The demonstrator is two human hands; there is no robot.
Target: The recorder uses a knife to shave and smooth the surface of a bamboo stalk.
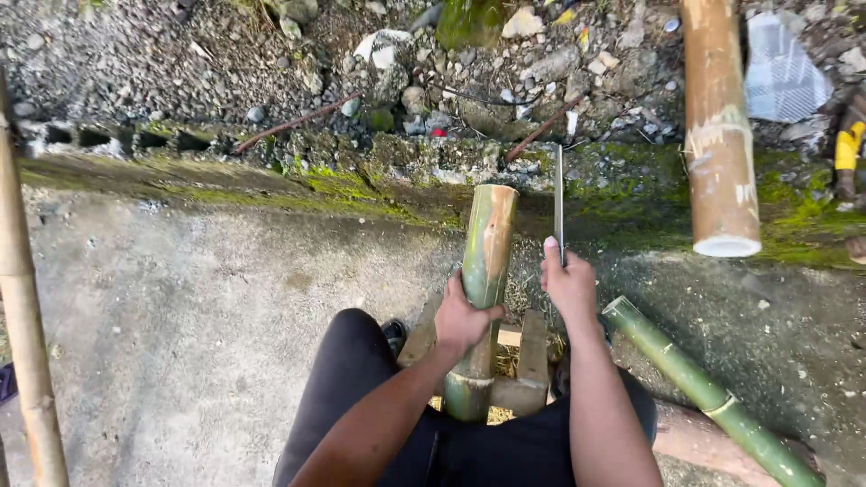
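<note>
- Head view: the left hand (pixel 463 317) was clenched around a short green bamboo section with a pale scraped patch (pixel 485 271), holding it upright and slightly tilted over a small wooden block stand (pixel 532 356) between the person's knees.
- The right hand (pixel 568 287) gripped the handle of a long, thin-bladed knife (pixel 558 203), thumb up along its back; the blade pointed away from the person, just beside the top of the bamboo section, and whether it touched could not be told.
- A longer green bamboo pole (pixel 704 392) lay on the concrete floor (pixel 180 307) to the right, near the right forearm.
- A thick tan bamboo pole (pixel 719 135) lay across the mossy concrete ledge (pixel 343 180) at the upper right, its cut end towards the camera.
- A thin tan bamboo pole (pixel 23 334) ran along the left edge.
- Grey gravel and rubble (pixel 162 63) lay beyond the ledge.
</note>
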